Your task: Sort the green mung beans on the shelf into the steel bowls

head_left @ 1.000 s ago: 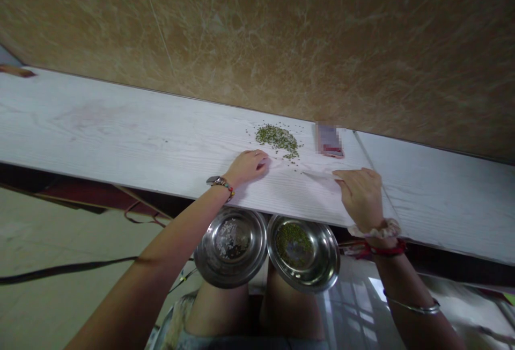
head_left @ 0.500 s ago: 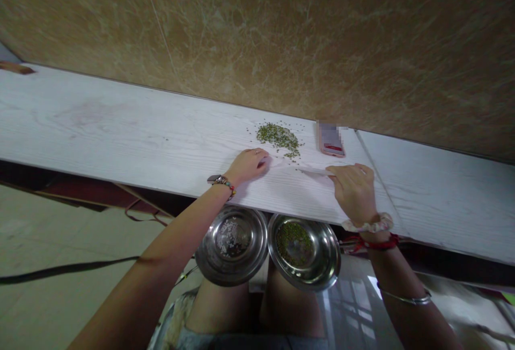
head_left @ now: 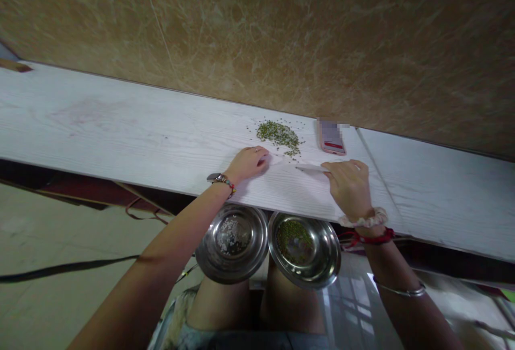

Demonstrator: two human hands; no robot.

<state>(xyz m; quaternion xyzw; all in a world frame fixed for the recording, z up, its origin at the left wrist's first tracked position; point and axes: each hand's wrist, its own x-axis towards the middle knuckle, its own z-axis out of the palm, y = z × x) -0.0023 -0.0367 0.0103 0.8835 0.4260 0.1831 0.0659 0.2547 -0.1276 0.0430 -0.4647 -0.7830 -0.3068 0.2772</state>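
A loose spread of green beans mixed with white grains (head_left: 277, 134) lies on the white wooden shelf top. My left hand (head_left: 247, 163), fingers curled, rests just below the spread; a thin whitish piece (head_left: 276, 159) juts from its fingertips, its kind unclear. To the right, my right hand (head_left: 349, 186) is closed on a thin, flat white strip (head_left: 311, 168), whose tip points left at a few stray beans. Below the shelf edge, a steel bowl with white grains (head_left: 259, 256) sits beside a steel bowl with green beans (head_left: 328, 232), above my knees.
A phone (head_left: 332, 138) in a pink case lies right of the beans, near the marbled wall (head_left: 249, 33). The white shelf (head_left: 120, 135) stretches to both sides. A brown object (head_left: 15, 65) is at its far left end. A dark strap (head_left: 68, 268) hangs at lower left.
My right hand has shifted slightly left and up with the white strip, bringing it nearer the beans. My left hand has stayed almost still.
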